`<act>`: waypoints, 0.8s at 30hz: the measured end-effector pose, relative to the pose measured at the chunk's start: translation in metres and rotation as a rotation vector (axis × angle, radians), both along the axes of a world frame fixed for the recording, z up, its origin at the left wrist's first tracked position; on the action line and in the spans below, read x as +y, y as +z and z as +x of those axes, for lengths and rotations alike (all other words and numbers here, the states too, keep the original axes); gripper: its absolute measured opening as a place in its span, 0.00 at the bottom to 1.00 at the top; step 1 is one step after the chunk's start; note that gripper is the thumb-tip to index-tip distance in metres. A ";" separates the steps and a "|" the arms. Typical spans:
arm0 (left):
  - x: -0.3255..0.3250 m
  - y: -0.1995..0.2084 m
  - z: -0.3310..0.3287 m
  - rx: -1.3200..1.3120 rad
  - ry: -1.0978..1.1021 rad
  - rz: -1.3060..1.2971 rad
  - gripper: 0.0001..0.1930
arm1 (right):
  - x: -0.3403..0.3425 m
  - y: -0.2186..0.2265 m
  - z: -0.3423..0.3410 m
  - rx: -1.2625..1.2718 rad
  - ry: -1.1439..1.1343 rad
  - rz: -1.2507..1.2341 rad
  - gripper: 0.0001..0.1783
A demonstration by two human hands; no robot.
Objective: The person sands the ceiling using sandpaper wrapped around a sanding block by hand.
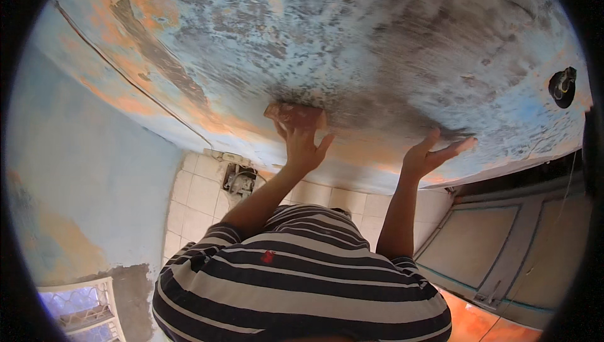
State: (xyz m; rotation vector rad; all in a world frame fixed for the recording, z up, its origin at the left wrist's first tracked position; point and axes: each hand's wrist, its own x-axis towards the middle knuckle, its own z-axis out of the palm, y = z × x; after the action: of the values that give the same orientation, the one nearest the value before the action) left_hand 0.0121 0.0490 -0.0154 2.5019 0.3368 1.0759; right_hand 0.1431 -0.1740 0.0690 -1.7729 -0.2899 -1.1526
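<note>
My left hand (304, 150) presses a reddish-brown piece of sandpaper (294, 115) against the patchy wall (352, 40) in front of me. The piece is flat and roughly rectangular, and my fingers lie over it with the thumb out to the right. Farther right, my right hand (428, 156) has its fingers and thumb spread, and its fingertips appear to rest on the same wall. Nothing shows in that hand. Blue paint, dark grey smears and orange patches cover the wall's surface.
A recessed box with loose wires (562, 87) sits at the far right, and an open electrical box (240, 180) at lower left. A thin cable (119, 68) runs along the left. White tiles (204, 185), a panelled cabinet door (472, 241) and a window grille (82, 307) stand around.
</note>
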 end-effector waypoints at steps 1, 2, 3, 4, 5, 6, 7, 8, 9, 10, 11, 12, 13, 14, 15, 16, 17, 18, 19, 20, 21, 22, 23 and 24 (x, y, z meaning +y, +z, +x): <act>-0.013 -0.001 0.001 -0.086 0.035 -0.055 0.37 | -0.006 0.001 0.007 0.026 -0.005 -0.041 0.44; -0.021 0.002 0.005 -0.175 0.075 -0.106 0.37 | -0.009 0.004 0.017 0.020 0.003 -0.042 0.44; -0.022 0.020 0.010 -0.085 0.086 -0.050 0.38 | -0.017 0.006 0.025 -0.013 0.023 -0.018 0.44; -0.019 0.052 0.014 0.010 0.093 0.006 0.39 | -0.026 0.006 0.030 -0.042 0.039 0.005 0.44; -0.018 0.091 0.018 -0.065 0.094 0.028 0.39 | -0.035 0.008 0.034 -0.041 0.034 0.003 0.44; -0.020 0.127 0.022 -0.142 0.104 0.054 0.40 | -0.040 0.012 0.039 -0.041 -0.007 -0.032 0.44; -0.025 0.148 0.029 -0.144 0.107 0.056 0.40 | -0.045 0.014 0.044 -0.043 -0.048 -0.066 0.43; -0.032 0.166 0.035 -0.276 0.111 0.071 0.40 | -0.052 0.015 0.050 -0.047 -0.046 -0.062 0.43; -0.039 0.174 0.042 -0.408 0.112 0.087 0.40 | -0.059 0.014 0.055 -0.070 -0.054 -0.077 0.42; -0.048 0.164 0.049 -0.361 0.104 0.073 0.39 | -0.067 0.012 0.061 -0.092 -0.063 -0.092 0.42; -0.056 0.143 0.054 -0.363 0.117 0.085 0.39 | -0.073 0.008 0.066 -0.096 -0.049 -0.082 0.42; -0.066 0.109 0.061 -0.340 0.099 0.160 0.39 | -0.081 0.001 0.073 -0.134 -0.040 -0.148 0.42; -0.078 0.078 0.069 -0.316 0.072 0.234 0.39 | -0.091 -0.007 0.079 -0.173 -0.040 -0.214 0.42; -0.098 0.050 0.070 -0.207 0.077 0.209 0.38 | -0.099 -0.017 0.087 -0.176 -0.036 -0.207 0.42; -0.118 0.022 0.068 -0.099 0.079 0.183 0.38 | -0.108 -0.027 0.092 -0.201 -0.033 -0.249 0.41; -0.131 -0.014 0.063 -0.098 0.084 0.191 0.38 | -0.115 -0.033 0.095 -0.226 -0.027 -0.291 0.40; -0.142 -0.051 0.058 0.014 0.097 0.127 0.38 | -0.120 -0.036 0.095 -0.227 -0.019 -0.285 0.40; -0.148 -0.068 0.062 0.123 0.104 0.062 0.38 | -0.123 -0.037 0.096 -0.256 0.008 -0.301 0.39; -0.148 -0.067 0.070 0.117 0.112 0.067 0.38 | -0.123 -0.038 0.100 -0.289 0.036 -0.315 0.39; -0.146 -0.064 0.072 0.059 0.116 0.016 0.38 | -0.122 -0.041 0.104 -0.295 0.054 -0.309 0.39; -0.152 -0.050 0.069 0.005 0.116 -0.041 0.39 | -0.126 -0.047 0.105 -0.314 0.062 -0.315 0.38; -0.148 -0.034 0.073 -0.068 0.112 0.018 0.39 | -0.128 -0.051 0.107 -0.332 0.073 -0.322 0.38; -0.144 -0.011 0.076 -0.070 0.133 0.003 0.40 | -0.128 -0.051 0.108 -0.332 0.097 -0.323 0.38; -0.140 0.015 0.077 -0.073 0.157 -0.013 0.40 | -0.127 -0.049 0.108 -0.346 0.089 -0.320 0.38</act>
State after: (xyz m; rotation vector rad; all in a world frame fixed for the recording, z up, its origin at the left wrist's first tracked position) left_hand 0.0894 -0.0912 -0.0009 2.4504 0.5249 1.2179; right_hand 0.2507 -0.3011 0.0197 -1.8017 -0.7890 -1.4065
